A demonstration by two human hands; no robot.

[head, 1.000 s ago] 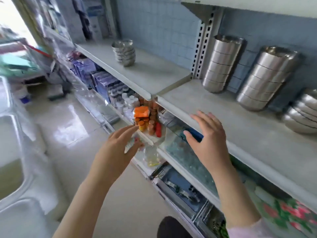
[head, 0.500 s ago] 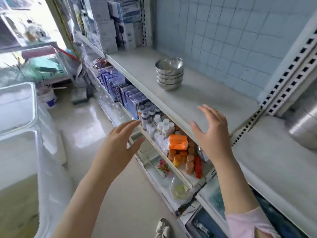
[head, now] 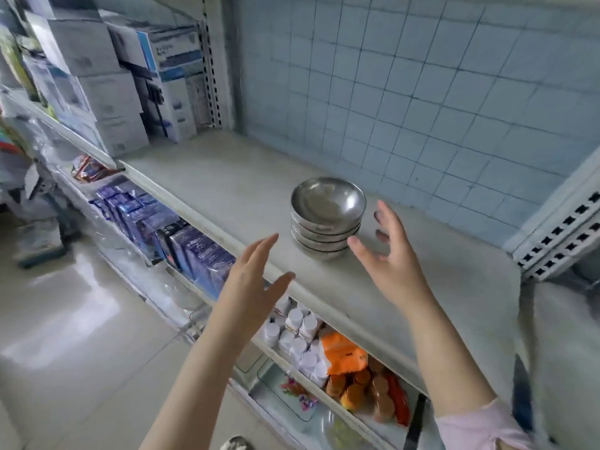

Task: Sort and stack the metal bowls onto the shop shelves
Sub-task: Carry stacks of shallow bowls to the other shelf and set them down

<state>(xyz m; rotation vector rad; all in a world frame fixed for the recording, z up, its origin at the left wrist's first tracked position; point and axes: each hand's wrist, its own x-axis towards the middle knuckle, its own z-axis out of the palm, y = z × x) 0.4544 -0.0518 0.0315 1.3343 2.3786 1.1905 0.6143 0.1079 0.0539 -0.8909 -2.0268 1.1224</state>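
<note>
A short stack of shiny round metal bowls (head: 327, 219) sits upright on the pale grey top shelf (head: 207, 190) in front of a wall of light blue square tiles (head: 422, 92), the uppermost bowl's hollow open to the camera. The bare right hand (head: 388, 254) is raised just right of the stack with fingers spread wide and curved, its thumb tip close beside the lower bowls; whether it touches them cannot be told. It holds nothing. The bare left hand (head: 251, 284) hovers at the shelf's front edge, left of and nearer than the stack, clearly apart from it — palm turned inward, fingers straight and together, thumb out, also empty. A pale pink sleeve (head: 480, 427) covers the right upper arm. At the far left end of the shelf stand stacked white and blue cardboard boxes (head: 139, 76); their printing is too blurred to read. On the shelf below, a row of purple-blue cartons (head: 181, 241) carries pale lettering that cannot be made out. To their right stand small white-capped bottles (head: 297, 336) with illegible labels, then an orange packet (head: 342, 354) and brown-capped jars (head: 373, 394) — no brand name can be read on any of them. The glossy pale tiled floor (head: 71, 336) lies at the left.
</note>
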